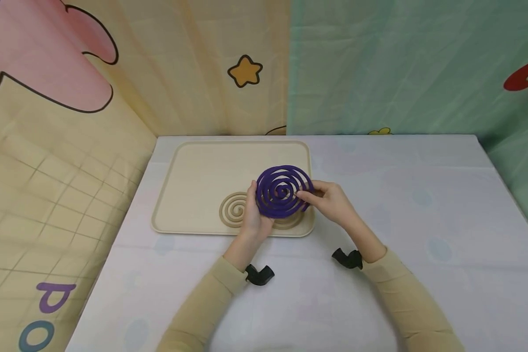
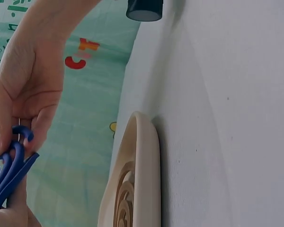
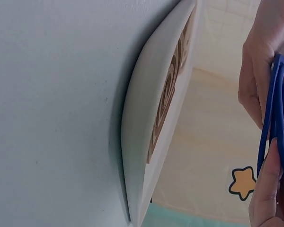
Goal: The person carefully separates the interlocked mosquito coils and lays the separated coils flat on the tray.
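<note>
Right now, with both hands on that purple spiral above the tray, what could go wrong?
1. The purple spiral is thin; the left hand and right hand pinch opposite edges, so pulling or twisting may snap a ring.
2. It is held tilted in the air over the tray; a slip could drop it onto the beige spiral beneath.

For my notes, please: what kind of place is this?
Probably an indoor staged tabletop corner: printed cartoon cloth backdrops hang behind a white-covered table. On it lies a beige tray. Both hands hold a purple spiral coil above the tray.
</note>
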`<action>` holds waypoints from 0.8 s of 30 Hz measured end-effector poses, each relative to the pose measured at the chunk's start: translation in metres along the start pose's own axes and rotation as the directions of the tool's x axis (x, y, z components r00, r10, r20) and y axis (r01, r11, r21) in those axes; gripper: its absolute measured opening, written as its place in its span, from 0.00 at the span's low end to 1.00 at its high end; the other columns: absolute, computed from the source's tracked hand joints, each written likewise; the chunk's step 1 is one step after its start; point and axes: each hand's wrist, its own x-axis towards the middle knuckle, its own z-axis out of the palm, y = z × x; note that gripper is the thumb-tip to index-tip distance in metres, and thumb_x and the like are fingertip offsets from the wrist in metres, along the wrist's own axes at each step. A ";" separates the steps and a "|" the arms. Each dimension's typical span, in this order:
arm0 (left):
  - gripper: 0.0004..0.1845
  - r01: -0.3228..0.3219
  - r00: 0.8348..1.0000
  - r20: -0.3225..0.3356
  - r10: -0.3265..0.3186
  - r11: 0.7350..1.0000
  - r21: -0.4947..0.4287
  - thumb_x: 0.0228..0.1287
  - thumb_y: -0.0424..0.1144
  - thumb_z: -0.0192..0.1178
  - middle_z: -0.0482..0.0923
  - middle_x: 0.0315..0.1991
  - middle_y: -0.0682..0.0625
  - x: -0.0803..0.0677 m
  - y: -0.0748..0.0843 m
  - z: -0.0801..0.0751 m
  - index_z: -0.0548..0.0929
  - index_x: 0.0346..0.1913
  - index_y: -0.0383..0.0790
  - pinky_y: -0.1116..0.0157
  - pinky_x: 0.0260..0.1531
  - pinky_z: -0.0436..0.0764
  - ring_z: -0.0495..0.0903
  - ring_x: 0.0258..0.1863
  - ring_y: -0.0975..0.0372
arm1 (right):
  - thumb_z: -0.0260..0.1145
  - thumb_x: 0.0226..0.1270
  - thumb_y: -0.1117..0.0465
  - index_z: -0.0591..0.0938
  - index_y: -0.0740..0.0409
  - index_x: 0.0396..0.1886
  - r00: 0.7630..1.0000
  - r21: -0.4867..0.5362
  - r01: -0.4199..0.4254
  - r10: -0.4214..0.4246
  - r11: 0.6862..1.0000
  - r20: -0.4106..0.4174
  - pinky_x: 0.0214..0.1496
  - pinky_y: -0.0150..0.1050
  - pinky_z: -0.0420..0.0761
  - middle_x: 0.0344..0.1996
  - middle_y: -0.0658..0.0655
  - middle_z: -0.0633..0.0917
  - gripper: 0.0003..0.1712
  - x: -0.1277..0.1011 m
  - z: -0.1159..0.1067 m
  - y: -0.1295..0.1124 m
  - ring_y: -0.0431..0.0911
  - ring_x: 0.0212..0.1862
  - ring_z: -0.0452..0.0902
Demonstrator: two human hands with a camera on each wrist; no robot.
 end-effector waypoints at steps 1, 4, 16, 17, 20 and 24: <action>0.29 -0.013 1.000 -0.014 0.013 1.000 -0.009 0.78 0.56 0.28 0.82 0.47 0.59 0.000 -0.002 0.001 0.72 0.62 0.44 0.68 0.56 0.77 0.80 0.49 0.69 | 0.67 0.68 0.58 0.85 0.67 0.49 1.000 0.024 -0.020 0.021 0.999 -0.003 0.40 0.29 0.82 0.38 0.65 0.89 0.17 0.001 0.001 0.001 0.37 0.36 0.84; 0.33 -0.052 0.998 -0.049 0.051 0.998 -0.036 0.78 0.57 0.26 0.79 0.56 0.53 0.002 -0.006 0.004 0.67 0.69 0.40 0.63 0.65 0.72 0.78 0.55 0.66 | 0.66 0.69 0.59 0.83 0.69 0.50 0.997 0.124 -0.072 0.074 0.990 -0.015 0.42 0.30 0.83 0.41 0.65 0.89 0.18 0.003 0.005 0.004 0.34 0.36 0.83; 0.35 -0.157 0.960 -0.260 0.106 0.970 -0.184 0.77 0.61 0.29 0.75 0.63 0.45 0.004 -0.011 0.016 0.66 0.70 0.39 0.55 0.70 0.68 0.74 0.65 0.54 | 0.57 0.75 0.61 0.70 0.71 0.64 0.977 0.629 -0.112 0.201 0.769 -0.071 0.49 0.30 0.83 0.34 0.39 0.86 0.24 0.008 0.029 0.007 0.33 0.38 0.84; 0.35 -0.164 0.957 -0.269 0.107 0.966 -0.200 0.77 0.61 0.29 0.75 0.64 0.45 0.003 -0.011 0.016 0.66 0.70 0.40 0.56 0.70 0.68 0.73 0.65 0.55 | 0.56 0.76 0.61 0.69 0.71 0.64 0.976 0.652 -0.106 0.205 0.751 -0.077 0.50 0.31 0.83 0.34 0.39 0.87 0.24 0.008 0.031 0.007 0.34 0.39 0.84; 0.34 -0.180 0.953 -0.284 0.109 0.955 -0.237 0.77 0.61 0.29 0.73 0.66 0.45 0.003 -0.010 0.017 0.66 0.71 0.42 0.57 0.70 0.69 0.73 0.66 0.55 | 0.55 0.77 0.60 0.69 0.67 0.65 0.969 0.693 -0.095 0.226 0.715 -0.101 0.52 0.31 0.82 0.35 0.39 0.87 0.23 0.009 0.035 0.006 0.33 0.38 0.84; 0.34 -0.193 0.949 -0.296 0.109 0.943 -0.271 0.77 0.61 0.29 0.71 0.68 0.44 0.003 -0.008 0.017 0.67 0.70 0.43 0.58 0.70 0.69 0.71 0.68 0.54 | 0.55 0.76 0.61 0.71 0.62 0.61 0.958 0.741 -0.065 0.251 0.668 -0.142 0.50 0.32 0.83 0.36 0.41 0.87 0.18 0.010 0.039 0.006 0.35 0.37 0.84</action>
